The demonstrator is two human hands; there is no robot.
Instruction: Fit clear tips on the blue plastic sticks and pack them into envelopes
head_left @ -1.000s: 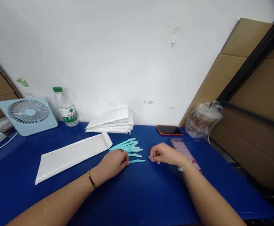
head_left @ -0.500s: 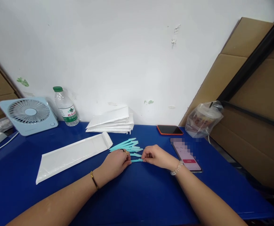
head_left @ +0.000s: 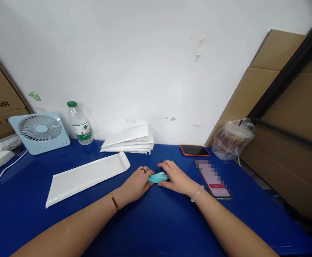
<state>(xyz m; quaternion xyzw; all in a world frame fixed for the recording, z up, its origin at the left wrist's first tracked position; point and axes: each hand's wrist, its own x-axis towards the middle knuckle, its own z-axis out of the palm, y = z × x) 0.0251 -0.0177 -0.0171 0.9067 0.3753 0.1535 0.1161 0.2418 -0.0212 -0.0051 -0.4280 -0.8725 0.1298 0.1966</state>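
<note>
Between my hands a bunch of slim turquoise eyebrow razors (head_left: 158, 177) is gathered close together on the blue table. My left hand (head_left: 136, 184) is closed over the left end of the bunch, its fingers covering that end. From the other side my right hand (head_left: 179, 179) is curved around the right end, thumb in front and fingers behind. Both ends of the razors are hidden by the hands. Left of my left hand lies a long white padded mailer (head_left: 87, 180) with its folded end towards the razors.
A stack of white mailers (head_left: 129, 139) lies against the wall. Left of it stand a water bottle (head_left: 80, 125) and a light-blue fan (head_left: 42, 132). To the right are a red-edged phone (head_left: 194, 150), a second phone (head_left: 213, 180) with its screen lit, and a bagged drink cup (head_left: 233, 139).
The razors were fanned out, with one pinched at its ends; now they are gathered into a bunch between both hands. My right hand has opened from a pinch to a wider grasp.
</note>
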